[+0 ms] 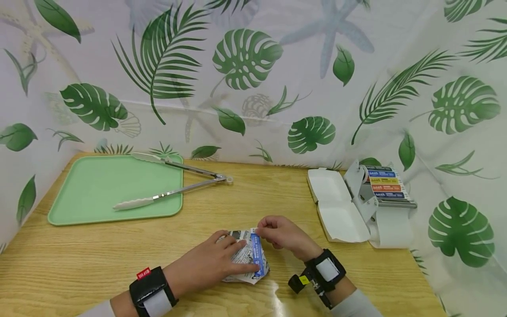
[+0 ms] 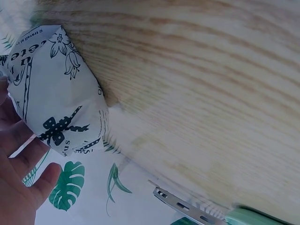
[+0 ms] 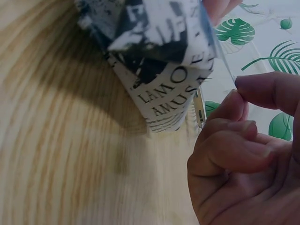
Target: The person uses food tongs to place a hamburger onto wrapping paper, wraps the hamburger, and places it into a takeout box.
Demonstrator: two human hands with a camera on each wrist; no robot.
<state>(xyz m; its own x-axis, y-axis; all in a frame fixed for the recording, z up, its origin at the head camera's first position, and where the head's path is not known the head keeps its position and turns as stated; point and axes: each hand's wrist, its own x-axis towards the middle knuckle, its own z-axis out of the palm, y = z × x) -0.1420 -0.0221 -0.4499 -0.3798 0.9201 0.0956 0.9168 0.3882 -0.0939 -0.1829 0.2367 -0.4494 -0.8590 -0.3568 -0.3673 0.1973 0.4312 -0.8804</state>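
Note:
On the wooden table, near its front, lies a small wrapped parcel [image 1: 239,253] in newsprint-patterned paper. Printed flowers and a bow show on the parcel [image 2: 70,93] in the left wrist view. A blue printed sticker label [image 1: 256,253] runs across its right side. My left hand [image 1: 210,264] rests over the parcel with fingers spread, one of them on the lower part of the label. With thumb and forefinger, my right hand [image 1: 285,235] pinches the label's far end. In the right wrist view, that hand [image 3: 253,150] holds a thin edge beside the parcel.
Metal tongs [image 1: 194,185] with pale tips lie spread across a green tray [image 1: 91,189] at the left. A white clamshell box [image 1: 336,204] stands unfolded at the right, beside a dispenser [image 1: 386,185] with coloured label rolls. A leaf-patterned cloth [image 1: 245,105] hangs behind the table.

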